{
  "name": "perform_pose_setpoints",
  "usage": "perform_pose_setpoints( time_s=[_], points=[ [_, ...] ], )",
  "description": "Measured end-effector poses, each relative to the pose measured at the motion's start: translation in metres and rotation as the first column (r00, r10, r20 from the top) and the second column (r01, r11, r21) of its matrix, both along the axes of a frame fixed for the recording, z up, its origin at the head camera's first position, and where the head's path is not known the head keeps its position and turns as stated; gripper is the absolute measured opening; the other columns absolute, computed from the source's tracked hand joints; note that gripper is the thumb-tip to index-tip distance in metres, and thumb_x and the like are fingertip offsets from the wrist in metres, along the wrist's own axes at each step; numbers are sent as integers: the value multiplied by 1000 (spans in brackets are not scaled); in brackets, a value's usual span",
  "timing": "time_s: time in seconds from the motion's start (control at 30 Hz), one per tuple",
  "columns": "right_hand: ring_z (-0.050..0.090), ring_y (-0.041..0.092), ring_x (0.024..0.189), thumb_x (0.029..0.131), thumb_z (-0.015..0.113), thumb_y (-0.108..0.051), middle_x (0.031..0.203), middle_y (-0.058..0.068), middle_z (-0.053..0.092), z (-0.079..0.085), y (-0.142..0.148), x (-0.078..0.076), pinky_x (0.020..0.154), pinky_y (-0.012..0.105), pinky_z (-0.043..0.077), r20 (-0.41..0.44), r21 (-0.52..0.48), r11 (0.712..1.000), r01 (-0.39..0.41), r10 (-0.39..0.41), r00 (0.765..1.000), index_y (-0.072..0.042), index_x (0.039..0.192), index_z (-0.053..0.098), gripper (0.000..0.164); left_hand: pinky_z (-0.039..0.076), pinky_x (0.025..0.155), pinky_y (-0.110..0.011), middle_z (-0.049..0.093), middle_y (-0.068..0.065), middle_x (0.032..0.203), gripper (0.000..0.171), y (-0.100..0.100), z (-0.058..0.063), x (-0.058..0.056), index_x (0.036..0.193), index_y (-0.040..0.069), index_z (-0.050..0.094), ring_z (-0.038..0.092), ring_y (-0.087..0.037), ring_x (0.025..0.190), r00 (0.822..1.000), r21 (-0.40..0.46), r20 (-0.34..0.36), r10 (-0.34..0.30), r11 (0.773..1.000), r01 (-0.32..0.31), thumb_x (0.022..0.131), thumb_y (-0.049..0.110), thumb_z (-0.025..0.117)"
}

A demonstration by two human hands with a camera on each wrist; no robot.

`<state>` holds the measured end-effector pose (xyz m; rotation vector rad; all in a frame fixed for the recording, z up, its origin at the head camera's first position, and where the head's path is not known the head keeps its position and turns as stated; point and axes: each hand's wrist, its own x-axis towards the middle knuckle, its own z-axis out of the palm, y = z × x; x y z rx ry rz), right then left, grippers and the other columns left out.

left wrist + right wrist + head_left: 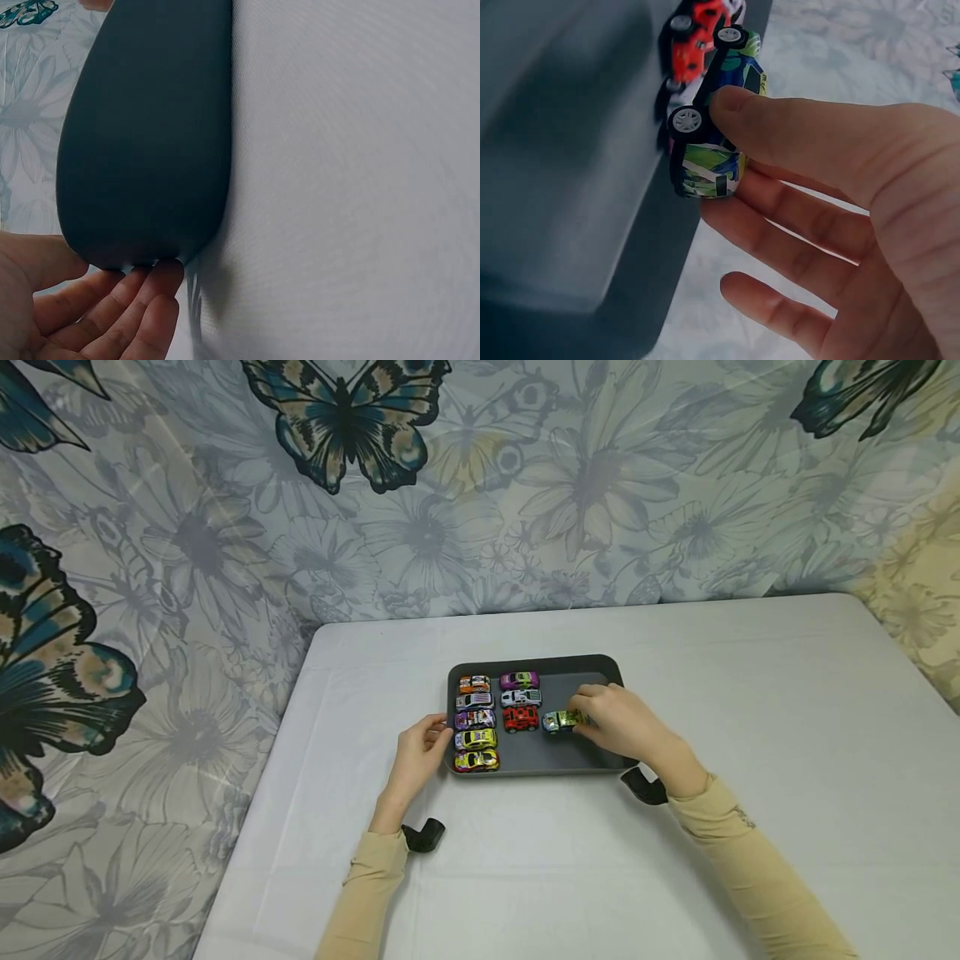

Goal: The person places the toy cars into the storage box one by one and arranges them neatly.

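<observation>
In the head view my right hand [621, 720] pinches a green and blue toy car [562, 721] over the right half of a dark grey tray [540, 770]. The right wrist view shows the thumb on the car's side and fingertips against its other side, with the wheels facing the camera. My left hand [420, 750] holds the tray's left edge; in the left wrist view its thumb is at the rim and its fingertips touch the outer wall. A red toy car [521, 719] sits just left of the held one.
Several toy cars form a column along the tray's left side, among them a purple and white car [475, 719]. Beside them are a magenta car [519, 680] and a white car [521, 697]. The tray lies on a white-covered table [525, 877] before a patterned cloth backdrop [480, 543].
</observation>
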<state>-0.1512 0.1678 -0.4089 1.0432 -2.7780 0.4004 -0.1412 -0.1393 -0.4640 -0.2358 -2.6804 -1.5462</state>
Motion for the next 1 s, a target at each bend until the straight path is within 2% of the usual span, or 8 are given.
perform_pose_setpoints(
  time_s=[0.2, 0.57, 1.0],
  points=[
    [60, 18, 73, 71, 80, -11, 87, 5, 64, -3, -12, 3, 71, 39, 51, 20, 9, 1000, -10, 10, 1000, -5, 91, 69, 24, 55, 72, -27, 63, -17, 95, 28, 1, 1, 1, 115, -7, 58, 64, -24, 81, 1000, 0, 7, 0, 1000, 0, 90, 5, 59],
    [59, 16, 70, 70, 81, -11, 83, 4, 62, -7, -27, 3, 66, 38, 49, 11, 10, 999, -44, 44, 999, -5, 89, 68, 23, 55, 71, -30, 64, -19, 93, 27, 1, 0, 0, 113, -10, 59, 65, -26, 81, 1000, 0, -27, -2, 1000, 2, 89, 3, 59],
    [59, 15, 69, 71, 80, -12, 83, 3, 62, -11, -40, 1, 66, 38, 50, 52, 9, 998, -65, 64, 997, -6, 87, 68, 21, 55, 72, -28, 63, -19, 94, 27, 1, 0, 0, 113, -10, 58, 65, -27, 81, 1000, 19, -16, 1, 1000, 0, 89, 2, 59]
  ],
)
